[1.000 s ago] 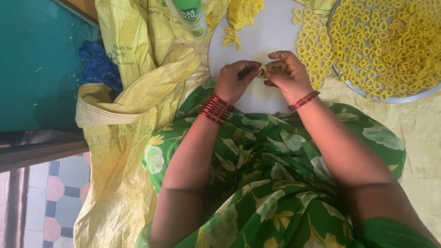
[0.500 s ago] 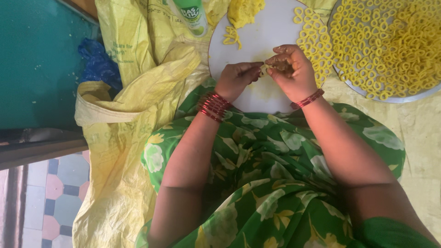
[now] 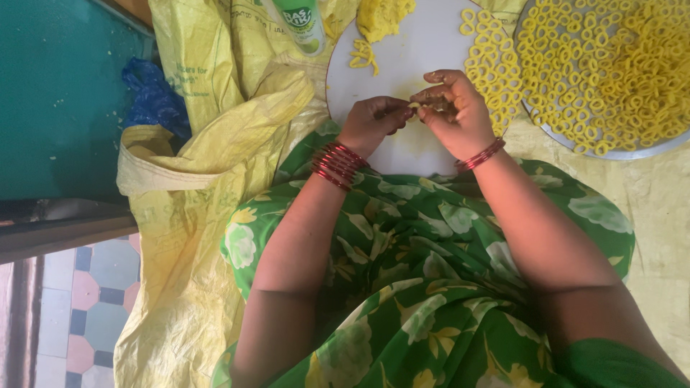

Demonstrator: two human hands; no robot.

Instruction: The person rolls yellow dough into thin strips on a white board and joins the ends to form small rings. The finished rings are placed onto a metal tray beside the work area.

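Note:
My left hand (image 3: 374,122) and my right hand (image 3: 453,111) meet over a round white board (image 3: 417,50), both pinching one small piece of yellow dough (image 3: 419,105) between the fingertips. Red bangles circle both wrists. A lump of yellow dough (image 3: 384,16) lies at the board's far edge, with short dough strands (image 3: 363,54) beside it. Several finished dough rings (image 3: 489,61) sit on the board's right side.
A metal tray (image 3: 650,147) at the right is heaped with yellow dough rings. A green-and-white bottle (image 3: 302,25) lies on the yellow plastic sheet (image 3: 201,172) to the left. A blue bag (image 3: 154,100) rests by the teal wall. My green floral lap fills the foreground.
Both hands stay together on the dough piece; the fingers have shifted slightly as they work it.

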